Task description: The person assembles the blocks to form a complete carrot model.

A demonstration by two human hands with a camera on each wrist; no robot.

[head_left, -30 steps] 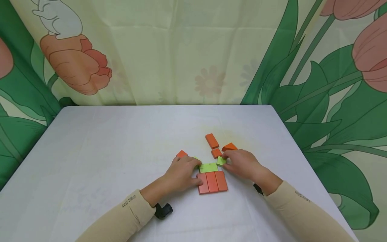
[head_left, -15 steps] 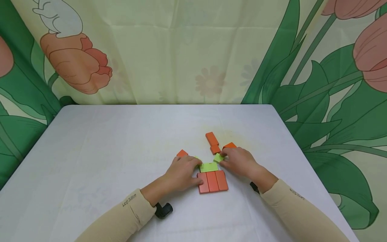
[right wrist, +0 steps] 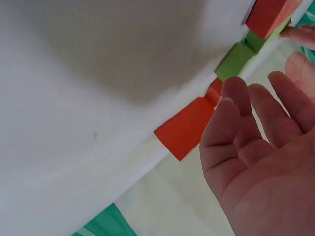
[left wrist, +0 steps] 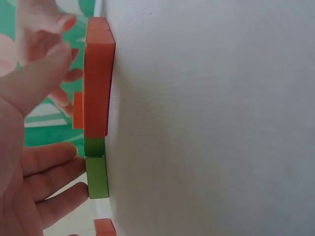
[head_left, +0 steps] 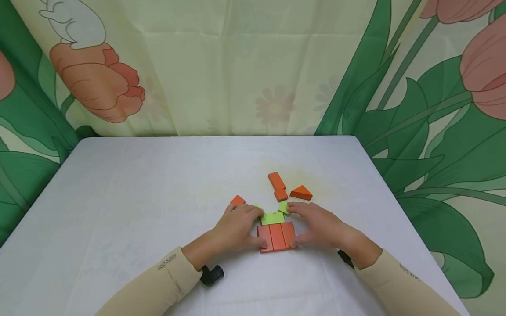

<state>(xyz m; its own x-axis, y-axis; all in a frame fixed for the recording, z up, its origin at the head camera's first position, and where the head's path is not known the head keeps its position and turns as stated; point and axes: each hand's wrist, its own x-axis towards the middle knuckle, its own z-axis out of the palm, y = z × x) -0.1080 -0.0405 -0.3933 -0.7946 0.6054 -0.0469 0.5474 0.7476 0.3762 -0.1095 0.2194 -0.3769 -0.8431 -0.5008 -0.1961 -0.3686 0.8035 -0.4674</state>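
Observation:
Three red-orange blocks (head_left: 277,237) lie side by side on the table, a light green block (head_left: 272,218) along their far edge. My left hand (head_left: 237,224) has its thumb at the left red-orange block. Its other fingers are extended, touching a second green block (left wrist: 97,182), mostly hidden by the hand in the head view. My right hand (head_left: 322,224) is spread, with fingertips at a small green block (head_left: 283,207) by the far right corner of the middle green one. Its thumb is at the right edge of the red-orange row.
Farther back lie a long orange block (head_left: 276,180) and a small orange block (head_left: 280,195), end to end. An orange triangular block (head_left: 301,192) is to their right. Another orange block (head_left: 237,200) shows beyond the left hand. A white cloth covers the table (head_left: 158,184).
My right hand has shifted the small green block leftward, loosened its pinch and spread its thumb down to the red-orange row. The small orange block has moved against the long one. The left hand stays.

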